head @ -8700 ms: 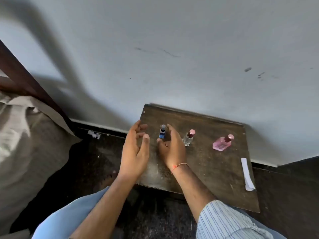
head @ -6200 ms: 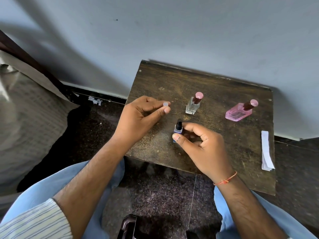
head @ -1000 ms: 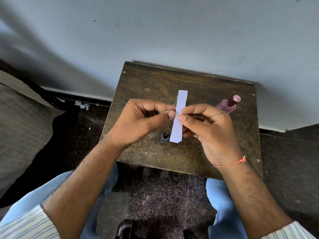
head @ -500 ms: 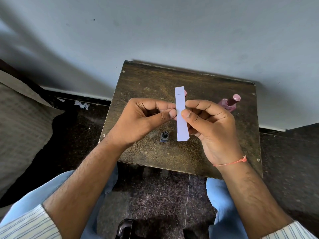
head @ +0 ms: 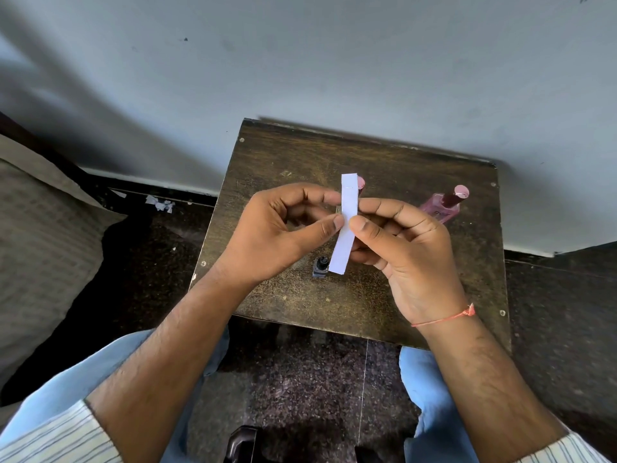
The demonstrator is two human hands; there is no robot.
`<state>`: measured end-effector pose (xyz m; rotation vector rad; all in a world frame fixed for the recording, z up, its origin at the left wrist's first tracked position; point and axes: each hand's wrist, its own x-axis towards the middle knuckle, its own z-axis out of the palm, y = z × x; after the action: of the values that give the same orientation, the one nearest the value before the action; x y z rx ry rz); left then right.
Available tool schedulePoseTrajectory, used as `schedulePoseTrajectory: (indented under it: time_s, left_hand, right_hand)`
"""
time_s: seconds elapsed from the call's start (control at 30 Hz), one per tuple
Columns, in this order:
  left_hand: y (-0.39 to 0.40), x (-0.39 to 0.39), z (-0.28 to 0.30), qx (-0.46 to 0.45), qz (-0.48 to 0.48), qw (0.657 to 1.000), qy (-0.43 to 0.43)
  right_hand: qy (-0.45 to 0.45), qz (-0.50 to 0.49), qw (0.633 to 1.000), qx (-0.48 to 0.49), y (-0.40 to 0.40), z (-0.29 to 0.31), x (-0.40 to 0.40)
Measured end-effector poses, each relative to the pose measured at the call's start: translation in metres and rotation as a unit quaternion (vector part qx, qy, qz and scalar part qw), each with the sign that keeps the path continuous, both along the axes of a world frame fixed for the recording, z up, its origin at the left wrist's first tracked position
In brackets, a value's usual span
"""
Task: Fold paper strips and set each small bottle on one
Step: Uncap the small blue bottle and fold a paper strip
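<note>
Table (head: 384, 305) mid-frame. My left hand (head: 277, 235) and right hand (head: 407, 255) both pinch the strip (head: 347, 225) at its middle, held above the table at centre frame. Thin, limp, creases easily: hold near the fold line. Pink bottle (head: 440, 208) upper right, dark bottle (head: 321, 266) below strip.

Soft daylight, curved wide-angle edges

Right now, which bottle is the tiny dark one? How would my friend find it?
Look at the brown wooden table against the wall. Near its front edge, just below the left hand and beside the bottom end of the white paper strip, stands the tiny dark bottle. Unlike the pink bottle further back, it is black-capped and much smaller.
</note>
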<state>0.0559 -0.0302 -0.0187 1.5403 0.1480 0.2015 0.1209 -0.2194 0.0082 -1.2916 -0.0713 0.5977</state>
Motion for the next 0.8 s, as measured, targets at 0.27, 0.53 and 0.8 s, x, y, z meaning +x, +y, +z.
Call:
schedulePoseTrajectory:
  time_s: [0.27, 0.53, 0.8]
  left_hand:
    - [-0.001, -0.002, 0.003, 0.224, 0.02, 0.973, -0.054]
    - [-0.01, -0.002, 0.011, 0.324, -0.011, 0.944, -0.057]
    - [-0.007, -0.003, 0.012, 0.321, -0.029, 0.945, -0.052]
  right_hand:
    - [-0.004, -0.019, 1.0, -0.006, 0.001, -0.003, 0.0]
    - [-0.029, -0.013, 0.999, 0.003, -0.004, -0.003, 0.007]
    - [-0.025, 0.001, 1.0, 0.015, 0.0, 0.001, 0.004]
